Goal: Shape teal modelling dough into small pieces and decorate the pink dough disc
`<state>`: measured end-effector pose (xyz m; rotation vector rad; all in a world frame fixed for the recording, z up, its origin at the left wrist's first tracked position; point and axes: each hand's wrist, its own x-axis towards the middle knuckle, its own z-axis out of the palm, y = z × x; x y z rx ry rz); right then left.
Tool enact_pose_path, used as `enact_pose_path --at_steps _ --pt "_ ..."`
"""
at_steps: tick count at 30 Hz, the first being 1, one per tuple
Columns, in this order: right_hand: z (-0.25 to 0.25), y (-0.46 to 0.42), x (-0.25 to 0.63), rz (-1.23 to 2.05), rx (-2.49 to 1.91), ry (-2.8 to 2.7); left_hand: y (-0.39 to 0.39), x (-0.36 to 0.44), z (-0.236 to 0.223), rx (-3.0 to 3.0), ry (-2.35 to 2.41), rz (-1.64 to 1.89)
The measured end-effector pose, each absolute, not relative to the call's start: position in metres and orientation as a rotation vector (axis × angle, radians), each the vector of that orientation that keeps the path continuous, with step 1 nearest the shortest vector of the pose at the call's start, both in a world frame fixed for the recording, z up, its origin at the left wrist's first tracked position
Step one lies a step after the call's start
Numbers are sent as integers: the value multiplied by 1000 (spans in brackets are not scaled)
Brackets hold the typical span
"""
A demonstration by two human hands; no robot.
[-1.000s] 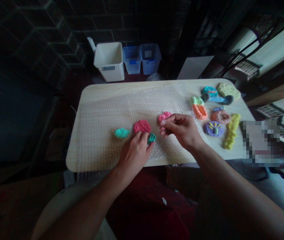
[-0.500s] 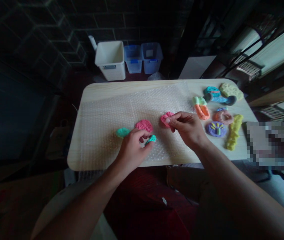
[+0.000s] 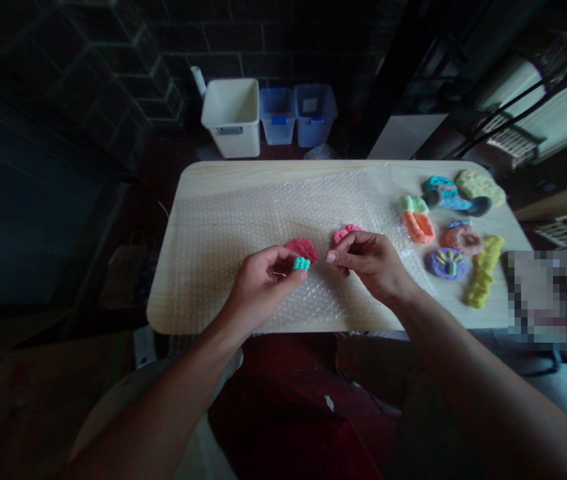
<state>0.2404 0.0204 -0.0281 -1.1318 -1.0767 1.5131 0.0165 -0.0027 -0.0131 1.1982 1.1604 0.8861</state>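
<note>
My left hand (image 3: 268, 273) pinches a small teal, bumpy piece of clay (image 3: 302, 264) between thumb and fingers. Just behind it, a flat pinkish-red clay lump (image 3: 304, 249) lies on the bubble wrap (image 3: 223, 233). My right hand (image 3: 363, 260) is closed, thumb pressed to the index finger; whatever it may hold is too small or hidden to make out. Beyond its knuckles shows a brighter pink clay piece with a lobed edge (image 3: 347, 232), partly covered by the hand. A narrow gap separates the two hands.
On the table's right side lie several clay shapes: an orange and green piece (image 3: 418, 227), a purple disc with yellow strips (image 3: 447, 264), a brown ring (image 3: 463, 239) and a yellow bumpy strip (image 3: 486, 272). Behind the table stand a white bin (image 3: 233, 120) and blue-tinted boxes (image 3: 278, 117).
My left hand has lifted its teal piece and turned it; the green lump beside it no longer shows. My right thumb has come off the bright pink piece toward the left hand. The view has shifted slightly.
</note>
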Motion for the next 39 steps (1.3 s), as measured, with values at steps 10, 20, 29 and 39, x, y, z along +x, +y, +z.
enact_pose_path --at_steps 10,20,29,39 --pt "-26 18 240 1751 -984 -1074 -1 17 -15 1195 1168 874" --pt "-13 16 241 1842 -989 -1051 -1 18 -17 1169 1162 879" --pt "-23 15 237 1753 -934 -1140 -1 16 -17 1159 1148 882" --pt "-23 15 239 1824 -931 -1120 0 17 -17 1160 1134 882"
